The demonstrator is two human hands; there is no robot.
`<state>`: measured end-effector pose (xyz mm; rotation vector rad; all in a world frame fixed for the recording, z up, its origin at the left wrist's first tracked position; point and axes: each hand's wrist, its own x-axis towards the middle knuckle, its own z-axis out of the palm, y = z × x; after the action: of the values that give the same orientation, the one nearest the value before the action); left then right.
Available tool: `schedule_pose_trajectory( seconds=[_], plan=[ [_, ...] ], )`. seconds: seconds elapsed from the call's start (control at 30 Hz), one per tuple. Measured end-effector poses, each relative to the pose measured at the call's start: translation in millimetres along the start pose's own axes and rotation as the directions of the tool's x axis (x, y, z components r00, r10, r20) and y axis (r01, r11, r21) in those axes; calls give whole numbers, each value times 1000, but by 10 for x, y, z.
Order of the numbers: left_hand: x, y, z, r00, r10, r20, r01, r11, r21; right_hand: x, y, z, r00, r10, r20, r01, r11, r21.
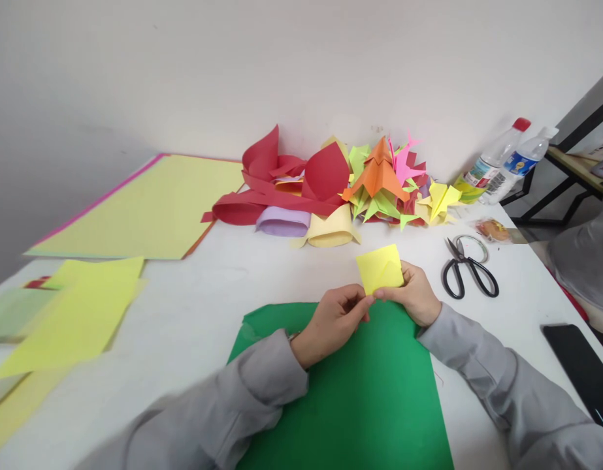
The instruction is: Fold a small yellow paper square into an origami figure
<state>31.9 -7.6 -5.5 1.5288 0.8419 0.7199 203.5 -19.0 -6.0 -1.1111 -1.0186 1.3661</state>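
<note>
A small square of folded yellow paper [379, 266] is held up in front of me, above the far edge of a green sheet [370, 391]. My right hand [415, 294] pinches it along its right side and lower edge, thumb in front. At its bottom corner, my left hand [336, 320] has thumb and fingers closed on the paper, with the other fingers curled in. The back of the folded square is hidden from me.
Red paper shapes [281, 176] and folded paper planes [379, 176] are heaped by the wall. Black-handled scissors [462, 264], two bottles [502, 163] and a phone [578, 365] lie or stand at right. Yellow sheets [80, 313] lie left. A person's sleeve [583, 254] shows at far right.
</note>
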Motion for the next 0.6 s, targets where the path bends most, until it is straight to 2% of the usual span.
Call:
schedule_pose_trajectory(
  seconds=[0.13, 0.27, 0.47, 0.6],
  plan=[
    [3, -11, 4, 1000, 23, -8, -22, 999, 35, -1, 10, 13, 999, 24, -23, -24, 1000, -17],
    [5, 11, 0, 1000, 5, -1, -5, 1000, 7, 12, 31, 2, 998, 44, -36, -43, 998, 34],
    [6, 16, -13, 1000, -11, -2, 11, 1000, -12, 27, 18, 1, 998, 55, 5, -55, 994, 100],
    [5, 11, -16, 1000, -13, 4, 13, 1000, -25, 27, 18, 9, 997, 67, -24, -62, 986, 153]
  ],
)
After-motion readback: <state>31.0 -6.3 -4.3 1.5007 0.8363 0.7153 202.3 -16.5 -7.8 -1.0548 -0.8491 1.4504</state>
